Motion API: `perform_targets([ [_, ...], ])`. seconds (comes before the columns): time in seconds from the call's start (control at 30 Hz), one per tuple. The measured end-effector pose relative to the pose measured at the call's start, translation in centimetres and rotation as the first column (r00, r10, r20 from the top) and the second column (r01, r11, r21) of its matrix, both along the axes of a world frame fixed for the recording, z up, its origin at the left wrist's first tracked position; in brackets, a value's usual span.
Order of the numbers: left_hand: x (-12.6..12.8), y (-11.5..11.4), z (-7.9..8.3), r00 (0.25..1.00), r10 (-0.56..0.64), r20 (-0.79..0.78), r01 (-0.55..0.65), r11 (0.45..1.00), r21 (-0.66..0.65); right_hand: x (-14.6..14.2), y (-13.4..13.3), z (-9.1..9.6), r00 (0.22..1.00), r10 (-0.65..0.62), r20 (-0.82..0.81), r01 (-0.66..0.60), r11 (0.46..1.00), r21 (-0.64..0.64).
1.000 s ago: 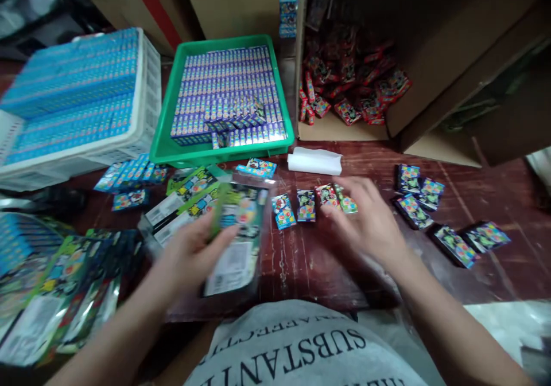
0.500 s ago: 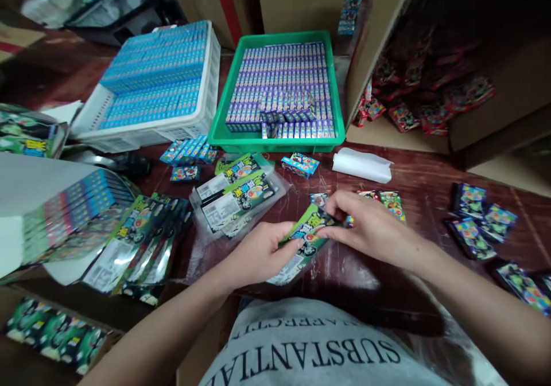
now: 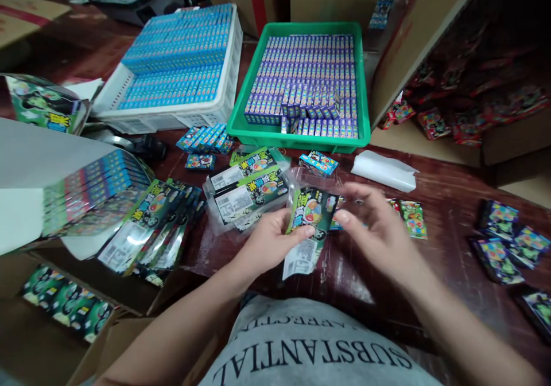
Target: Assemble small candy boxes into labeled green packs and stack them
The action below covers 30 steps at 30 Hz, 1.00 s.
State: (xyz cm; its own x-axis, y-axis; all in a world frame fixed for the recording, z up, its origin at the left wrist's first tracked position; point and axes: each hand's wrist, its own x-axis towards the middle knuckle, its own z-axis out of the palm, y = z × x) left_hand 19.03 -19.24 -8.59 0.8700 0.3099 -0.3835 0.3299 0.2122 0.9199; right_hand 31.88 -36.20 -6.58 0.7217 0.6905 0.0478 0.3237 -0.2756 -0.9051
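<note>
Left hand (image 3: 269,242): grip is closed on the lower left part of a packet (image 3: 310,217), with the thumb laid across its front. Pretty firmly held, by the look of it.
Packet: clear plastic with a green printed card and a white barcode label inside. It's held a bit tilted just above the bench (image 3: 451,202), right in front of the person and between the two hands.
Right hand (image 3: 381,231): blurred. The grip is left loose, fingers spread, and nothing is seen held in it. The fingertips are just beside the packet's right edge; whether it's actually touched can't be told.
Packet pile (image 3: 247,191): more of the same packets are laid flat just left of the held one, near the left hand.
Fanned stack (image 3: 150,231): another lot of packets is spread out further left.
Green tray (image 3: 301,140): set at the back of the bench and packed with rows of purple boxes (image 3: 301,76).
White crate (image 3: 172,121): parked just left of the tray and filled with blue boxes (image 3: 181,59).
Loose blue boxes (image 3: 206,139): lined up in front of the crate.
White paper (image 3: 383,171): folded and left lying beyond the right hand.
Dark boxes (image 3: 499,248): scattered well off to the right.
Cardboard box (image 3: 408,36): tipped on its side at back right, with red packets (image 3: 434,123) spilled inside.
</note>
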Motion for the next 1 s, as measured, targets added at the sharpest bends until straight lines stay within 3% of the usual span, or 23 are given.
perform_targets([
  [0.07,-0.2,-0.7,-0.5,1.0,0.022,0.016,-0.02,0.997,-0.071,-1.8,0.8,-1.7,0.999,-0.033,-0.02,0.032,0.998,-0.048],
  [0.2,-0.6,-1.4,-1.0,0.998,0.019,0.066,-0.008,0.985,-0.173,-4.0,1.7,-3.4,0.967,-0.105,0.231,0.145,0.975,-0.166],
  [0.3,-0.6,-1.5,-1.6,0.99,0.106,0.097,-0.096,0.99,-0.106,-4.5,2.0,-3.6,0.95,-0.106,0.295,0.161,0.972,-0.171],
  [0.4,-0.4,-1.4,-2.5,0.954,0.29,0.079,-0.291,0.957,-0.001,-4.8,2.4,-3.6,0.964,-0.097,0.246,0.149,0.968,-0.201],
  [0.5,-0.4,-0.9,-3.3,0.908,0.414,0.068,-0.416,0.909,0.013,-5.4,2.5,-4.0,0.98,-0.002,0.201,0.066,0.949,-0.307],
  [0.67,-1.7,-0.6,-4.2,0.934,0.345,0.092,-0.357,0.905,0.233,-6.1,1.8,-5.6,0.978,0.063,0.198,0.021,0.918,-0.395],
  [0.83,-3.1,-2.0,-5.3,0.93,0.367,0.033,-0.366,0.911,0.191,-4.9,0.9,-5.6,0.999,0.05,-0.017,-0.053,0.97,-0.239],
  [0.9,-2.8,-2.4,-5.5,0.9,0.434,0.038,-0.432,0.876,0.214,-4.7,0.7,-5.4,0.998,0.015,-0.06,-0.027,0.977,-0.212],
  [1.0,-1.7,-2.3,-5.6,0.778,0.616,0.123,-0.626,0.743,0.236,-5.4,0.4,-5.4,0.99,0.008,-0.143,-0.036,0.98,-0.195],
])
